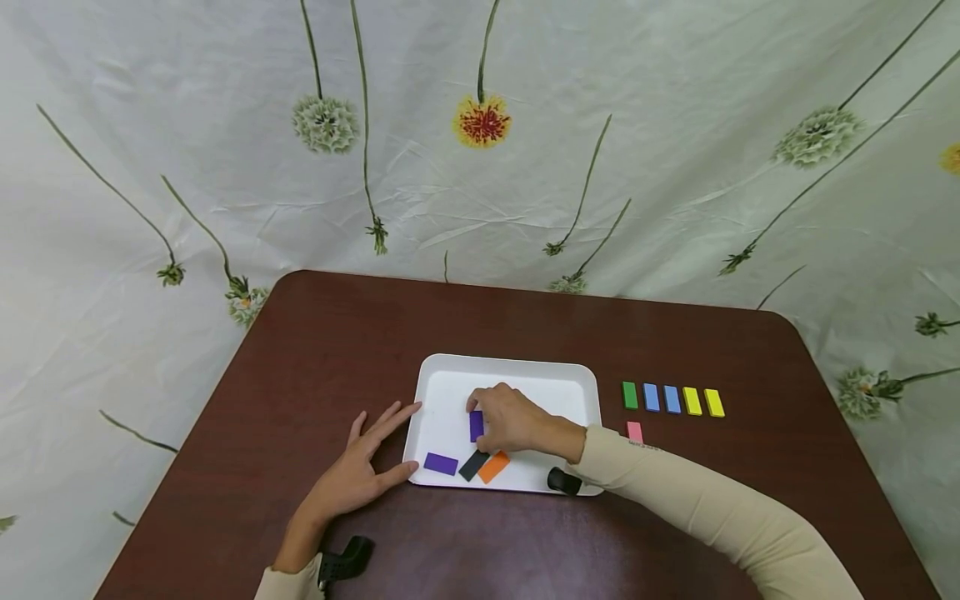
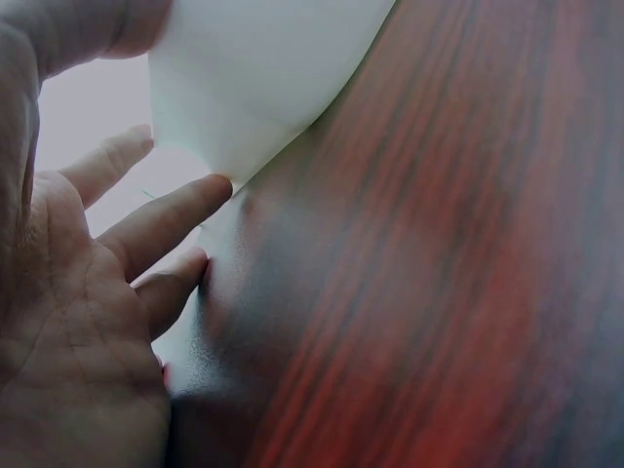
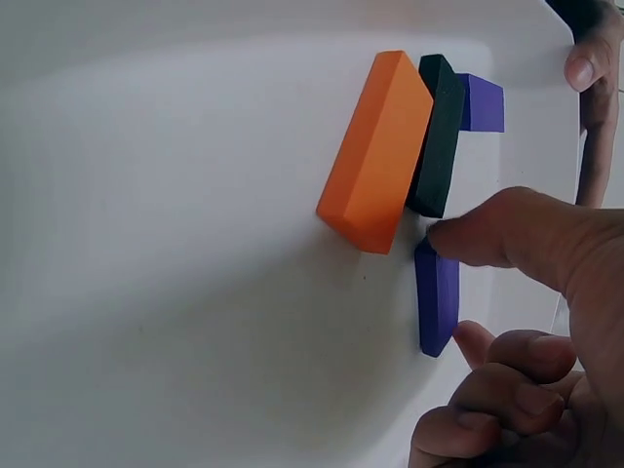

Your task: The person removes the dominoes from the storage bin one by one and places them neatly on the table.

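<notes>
My right hand (image 1: pixel 516 419) is over the white tray (image 1: pixel 543 385) and pinches a purple block (image 3: pixel 438 297) by its two ends, thumb at one and a fingertip at the other. In the right wrist view that block sits low at the tray's floor; whether it touches cannot be told. Close by lie an orange block (image 1: pixel 494 467) and a dark block (image 3: pixel 437 136), side by side and slanted. A second purple block (image 1: pixel 441 464) is near the tray's front left corner. My left hand (image 1: pixel 351 482), fingers spread and fairly straight, touches the tray's left rim.
Right of the tray stands a row with a green block (image 1: pixel 630 395), blue blocks (image 1: pixel 652 397) and yellow blocks (image 1: pixel 692 401). A pink block (image 1: pixel 634 432) shows below it, partly behind the right sleeve. The brown table (image 1: pixel 360 333) meets a flowered cloth (image 1: pixel 420 183) at the back.
</notes>
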A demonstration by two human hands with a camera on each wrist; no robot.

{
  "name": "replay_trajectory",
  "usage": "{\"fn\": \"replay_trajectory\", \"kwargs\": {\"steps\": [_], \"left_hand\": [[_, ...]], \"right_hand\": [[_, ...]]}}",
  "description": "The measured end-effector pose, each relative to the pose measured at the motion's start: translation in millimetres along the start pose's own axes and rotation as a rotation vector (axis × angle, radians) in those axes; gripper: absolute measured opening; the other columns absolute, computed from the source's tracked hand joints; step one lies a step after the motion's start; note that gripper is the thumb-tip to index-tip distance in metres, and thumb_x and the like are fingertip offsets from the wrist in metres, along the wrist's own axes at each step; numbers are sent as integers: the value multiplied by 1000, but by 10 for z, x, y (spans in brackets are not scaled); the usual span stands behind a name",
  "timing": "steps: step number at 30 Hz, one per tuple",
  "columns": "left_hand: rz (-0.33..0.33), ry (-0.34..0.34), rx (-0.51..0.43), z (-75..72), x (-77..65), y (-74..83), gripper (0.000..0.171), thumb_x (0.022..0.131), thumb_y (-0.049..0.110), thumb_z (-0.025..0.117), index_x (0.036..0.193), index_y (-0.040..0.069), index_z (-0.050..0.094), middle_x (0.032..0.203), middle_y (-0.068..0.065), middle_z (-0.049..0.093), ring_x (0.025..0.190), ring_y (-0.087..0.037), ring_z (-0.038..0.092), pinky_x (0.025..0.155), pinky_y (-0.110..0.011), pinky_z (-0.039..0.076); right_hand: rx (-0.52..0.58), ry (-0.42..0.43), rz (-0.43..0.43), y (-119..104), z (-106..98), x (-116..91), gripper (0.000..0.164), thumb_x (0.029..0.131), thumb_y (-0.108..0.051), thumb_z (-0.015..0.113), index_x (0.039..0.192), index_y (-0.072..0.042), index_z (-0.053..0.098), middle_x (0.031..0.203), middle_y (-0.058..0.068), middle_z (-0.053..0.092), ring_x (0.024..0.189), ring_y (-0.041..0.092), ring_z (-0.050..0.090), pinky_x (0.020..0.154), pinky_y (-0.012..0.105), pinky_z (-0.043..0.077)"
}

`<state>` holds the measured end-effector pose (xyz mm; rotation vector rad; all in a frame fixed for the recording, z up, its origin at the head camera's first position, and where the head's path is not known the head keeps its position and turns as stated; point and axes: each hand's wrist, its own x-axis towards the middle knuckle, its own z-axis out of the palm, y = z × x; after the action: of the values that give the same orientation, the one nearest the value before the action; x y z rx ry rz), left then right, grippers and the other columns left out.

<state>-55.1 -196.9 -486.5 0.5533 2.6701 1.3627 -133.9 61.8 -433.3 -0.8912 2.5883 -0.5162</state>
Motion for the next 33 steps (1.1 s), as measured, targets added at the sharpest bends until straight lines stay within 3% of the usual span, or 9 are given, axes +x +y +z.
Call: {"fn": "replay_trajectory", "kwargs": {"steps": [7, 16, 25, 33], "left_hand": [[-4, 1, -6, 4, -2, -12, 77, 88, 28, 78, 155, 26, 39, 160, -14, 36, 150, -43, 25, 114, -71, -6], [12, 4, -13, 6, 0, -26, 78, 88, 28, 78, 155, 25, 39, 160, -12, 37, 151, -41, 25, 115, -70, -6], [13, -15, -27, 19, -3, -35, 78, 89, 29, 77, 156, 25, 38, 160, -6, 37, 152, -38, 24, 116, -67, -6], [8, -10, -40, 12, -4, -15, 78, 88, 27, 78, 156, 23, 38, 160, -5, 38, 152, -37, 23, 116, -66, -7]], "right_hand": [[11, 4, -2, 16, -3, -1, 43, 73, -15, 84, 111, -4, 68, 67, -6, 48, 70, 12, 43, 55, 21, 34], [158, 92, -70, 111, -157, -96, 42, 72, -8, 81, 112, -2, 68, 65, -8, 42, 61, 5, 35, 57, 18, 31], [171, 218, -52, 402, -372, -523, 41, 78, -11, 80, 117, -7, 66, 63, -11, 30, 59, 2, 25, 57, 19, 25], [238, 326, 29, 829, -523, -1032, 44, 77, -5, 81, 118, -6, 65, 63, -12, 32, 59, 1, 30, 58, 21, 32]]}}
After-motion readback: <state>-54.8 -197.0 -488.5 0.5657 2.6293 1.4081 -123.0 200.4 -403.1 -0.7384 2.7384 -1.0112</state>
